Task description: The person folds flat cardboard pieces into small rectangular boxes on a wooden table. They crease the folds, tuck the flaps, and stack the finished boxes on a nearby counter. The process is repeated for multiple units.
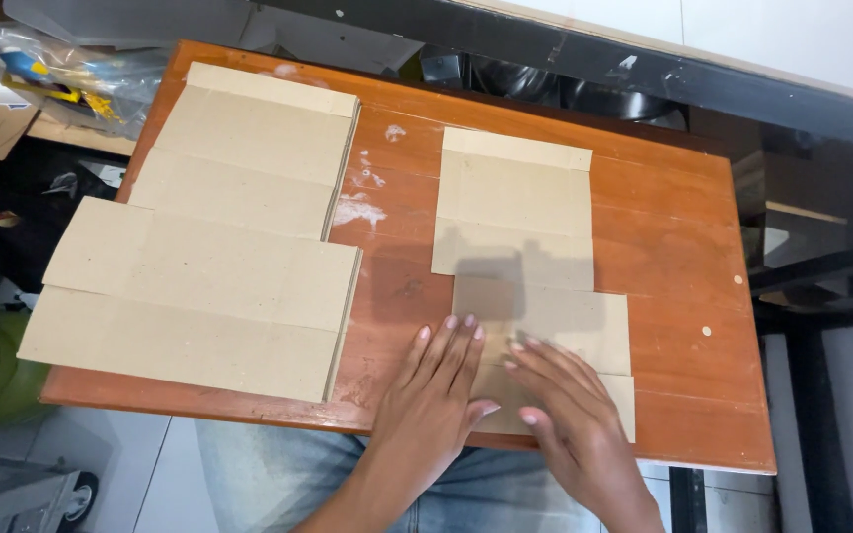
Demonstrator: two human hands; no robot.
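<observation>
Both my hands lie flat, palms down, on a flattened brown cardboard piece (pixel 565 321) at the near middle of the wooden table (pixel 683 247). My left hand (pixel 436 390) rests partly on the table and partly on the piece's left edge. My right hand (pixel 570 415) presses on its lower part, fingers spread. Neither hand grips anything. A second flat cardboard piece (pixel 515 207) lies just beyond, touching or slightly under the near one.
Two stacks of flat cardboard blanks cover the table's left half: one far (pixel 249 148), one near (pixel 199 296). A clear plastic bag with clutter (pixel 61 79) sits off the far left corner. A dark metal frame (pixel 821 276) stands to the right.
</observation>
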